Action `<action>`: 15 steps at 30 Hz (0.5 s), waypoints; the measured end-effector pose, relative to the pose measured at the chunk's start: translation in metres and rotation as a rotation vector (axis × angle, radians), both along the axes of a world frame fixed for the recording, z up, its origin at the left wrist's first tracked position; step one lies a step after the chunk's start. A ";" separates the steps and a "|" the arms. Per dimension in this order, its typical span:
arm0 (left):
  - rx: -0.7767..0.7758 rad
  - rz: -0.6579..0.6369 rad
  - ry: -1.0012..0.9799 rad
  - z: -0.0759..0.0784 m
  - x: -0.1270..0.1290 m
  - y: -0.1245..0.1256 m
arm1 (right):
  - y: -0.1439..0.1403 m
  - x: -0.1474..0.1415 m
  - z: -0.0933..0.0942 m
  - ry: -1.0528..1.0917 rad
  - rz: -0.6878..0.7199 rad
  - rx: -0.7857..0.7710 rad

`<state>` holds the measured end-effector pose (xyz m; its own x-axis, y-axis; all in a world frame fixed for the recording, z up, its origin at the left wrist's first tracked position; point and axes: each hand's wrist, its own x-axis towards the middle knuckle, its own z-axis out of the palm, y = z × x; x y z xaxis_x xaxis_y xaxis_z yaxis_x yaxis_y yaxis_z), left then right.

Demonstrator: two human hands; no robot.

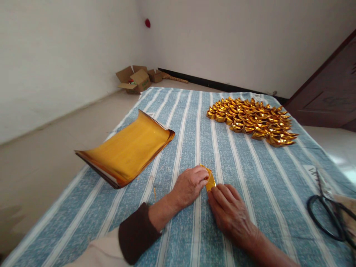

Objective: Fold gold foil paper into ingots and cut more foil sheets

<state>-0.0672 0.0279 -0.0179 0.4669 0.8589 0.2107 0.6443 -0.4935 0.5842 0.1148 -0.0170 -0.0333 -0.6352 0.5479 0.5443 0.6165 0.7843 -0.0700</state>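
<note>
A small folded piece of gold foil paper (pixel 211 181) lies at the middle of the striped cloth, between my two hands. My left hand (pixel 191 185) grips its upper left end, fingers curled over the edge. At the lower end, my right hand (pixel 229 209) presses and pinches the paper with its fingers closed together. The fingers cover both ends of the piece. To the left rests a stack of gold foil sheets (pixel 130 146) with curling edges. Many folded gold paper ingots (pixel 250 118) are grouped in rows at the far right of the table.
A blue and white striped cloth (pixel 191 148) covers the table. Black-handled scissors (pixel 325 211) lie at the right edge by a brown item. Open cardboard boxes (pixel 136 79) stand on the floor beyond the table's far left corner. A dark red door (pixel 328 89) is at the right.
</note>
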 end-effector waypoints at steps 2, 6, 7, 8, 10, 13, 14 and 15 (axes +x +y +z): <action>0.001 -0.001 0.002 0.000 0.000 0.000 | 0.000 -0.001 0.001 0.009 0.000 -0.012; -0.003 -0.005 -0.011 0.000 0.000 0.001 | 0.000 -0.001 0.002 0.018 -0.008 -0.046; -0.005 -0.007 -0.014 0.000 0.000 0.001 | 0.000 -0.002 0.002 0.020 -0.011 -0.052; -0.007 -0.010 -0.016 0.000 0.000 0.001 | 0.000 -0.002 0.002 0.021 -0.013 -0.058; -0.009 -0.016 -0.020 -0.001 0.000 0.001 | 0.001 -0.002 0.003 0.029 -0.013 -0.062; -0.009 -0.019 -0.030 -0.001 0.000 0.001 | 0.000 -0.004 0.003 0.055 -0.022 -0.063; -0.009 -0.017 -0.033 -0.002 0.000 0.001 | 0.000 -0.005 0.002 0.064 -0.033 -0.061; -0.011 -0.016 -0.036 -0.002 0.000 0.001 | 0.000 -0.005 0.001 0.068 -0.045 -0.059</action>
<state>-0.0674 0.0293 -0.0197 0.4727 0.8537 0.2185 0.6151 -0.4972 0.6119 0.1095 -0.0175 -0.0318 -0.5717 0.6076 0.5514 0.6434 0.7490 -0.1583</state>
